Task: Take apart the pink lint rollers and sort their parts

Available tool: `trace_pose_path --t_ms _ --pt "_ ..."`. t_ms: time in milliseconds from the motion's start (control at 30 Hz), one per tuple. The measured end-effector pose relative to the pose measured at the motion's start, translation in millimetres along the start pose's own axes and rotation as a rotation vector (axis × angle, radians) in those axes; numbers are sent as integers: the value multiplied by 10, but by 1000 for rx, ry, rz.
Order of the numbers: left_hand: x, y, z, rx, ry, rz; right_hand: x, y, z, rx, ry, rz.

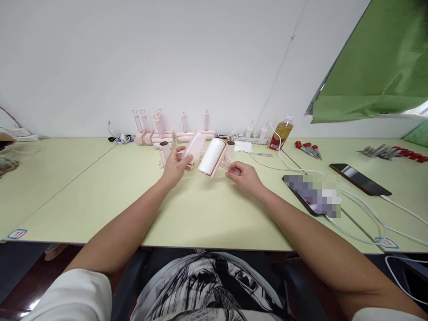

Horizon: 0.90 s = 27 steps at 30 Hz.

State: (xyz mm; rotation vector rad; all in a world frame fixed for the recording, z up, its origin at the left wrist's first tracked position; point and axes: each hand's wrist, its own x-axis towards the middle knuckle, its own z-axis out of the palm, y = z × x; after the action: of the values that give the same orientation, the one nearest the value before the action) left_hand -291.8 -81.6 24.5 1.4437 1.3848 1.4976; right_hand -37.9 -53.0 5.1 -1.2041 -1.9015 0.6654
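Observation:
My right hand [245, 176] is closed round the handle of a lint roller [214, 157], whose white paper roll faces up and to the left, held above the table. A pale pink translucent cover [195, 145] is pinched in my left hand [175, 167], a little apart from the roller. Behind my hands stand two cardboard-cored rolls, one on the left [164, 151] and one on the right [230, 149]. Some pink parts lie low beside my left hand, partly hidden by it.
Several pink lint rollers [159, 133] stand along the wall. A power strip [250, 139] and a drink bottle [281, 133] are at the back right. Red-handled tools [308, 149], a phone [302, 194], a second phone [360, 179] and white cables lie to the right.

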Motion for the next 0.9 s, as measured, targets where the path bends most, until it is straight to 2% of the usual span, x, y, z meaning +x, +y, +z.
trace_pose_path --t_ms 100,367,633,900 --pt "3 70 -24 -147 11 56 14 3 -3 -55 28 48" --pt "-88 -16 104 -133 -97 158 36 48 2 -128 45 55" --pt "-99 -62 95 -1 -118 144 32 62 22 -199 50 52" --pt "-84 -87 88 -35 -176 132 14 61 23 -257 44 35"
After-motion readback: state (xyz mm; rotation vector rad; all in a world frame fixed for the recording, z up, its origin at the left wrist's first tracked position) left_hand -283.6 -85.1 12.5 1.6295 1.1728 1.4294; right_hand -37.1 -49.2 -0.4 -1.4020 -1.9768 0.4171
